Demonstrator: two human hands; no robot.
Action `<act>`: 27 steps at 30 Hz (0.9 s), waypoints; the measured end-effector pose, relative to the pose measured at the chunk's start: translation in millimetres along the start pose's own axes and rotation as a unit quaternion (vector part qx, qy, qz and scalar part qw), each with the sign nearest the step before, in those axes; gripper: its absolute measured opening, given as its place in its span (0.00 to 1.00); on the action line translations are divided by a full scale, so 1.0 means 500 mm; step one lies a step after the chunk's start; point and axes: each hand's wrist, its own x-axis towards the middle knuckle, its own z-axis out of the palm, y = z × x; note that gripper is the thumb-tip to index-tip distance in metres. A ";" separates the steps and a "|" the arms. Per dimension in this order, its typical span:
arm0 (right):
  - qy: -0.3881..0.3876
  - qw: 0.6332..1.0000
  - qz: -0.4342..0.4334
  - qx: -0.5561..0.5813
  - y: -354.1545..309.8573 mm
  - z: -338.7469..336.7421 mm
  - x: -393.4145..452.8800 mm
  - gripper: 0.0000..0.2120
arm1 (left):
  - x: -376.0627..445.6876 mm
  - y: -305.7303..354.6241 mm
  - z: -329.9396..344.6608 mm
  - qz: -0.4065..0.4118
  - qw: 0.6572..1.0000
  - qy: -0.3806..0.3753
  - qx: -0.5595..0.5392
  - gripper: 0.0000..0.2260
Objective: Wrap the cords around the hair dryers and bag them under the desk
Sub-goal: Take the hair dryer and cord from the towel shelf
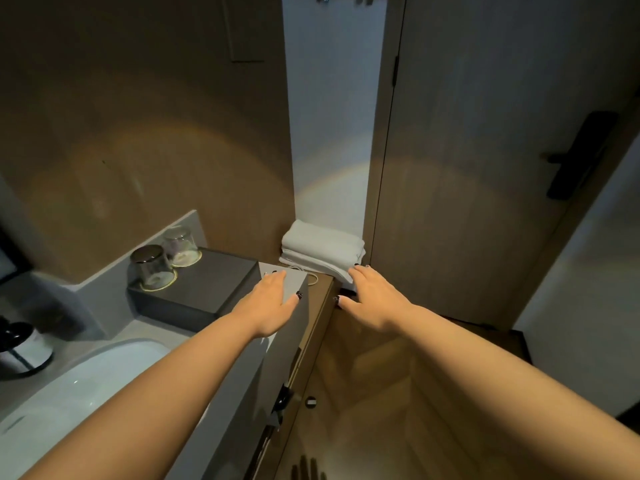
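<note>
No hair dryer or bag shows in the head view. My left hand [273,303] lies flat with straight fingers on the far corner of the grey counter [242,375]. My right hand [374,296] reaches out with straight fingers, and its fingertips touch the front edge of a folded white towel [322,249]. That towel lies on a low wooden shelf [323,289] to the right of the counter. A thin white cord [311,277] lies on the shelf between my two hands. Neither hand holds anything.
A dark tray [207,289] with two upturned glasses [152,266] stands on the counter behind a white sink [86,386]. A black soap dispenser [20,344] is at the left. A wooden door [485,168] with a black handle [578,157] stands at the right.
</note>
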 end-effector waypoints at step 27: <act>-0.114 0.993 -0.013 0.038 0.354 0.013 0.608 0.35 | 0.637 -0.005 0.097 -0.086 0.991 -0.041 -0.095 0.29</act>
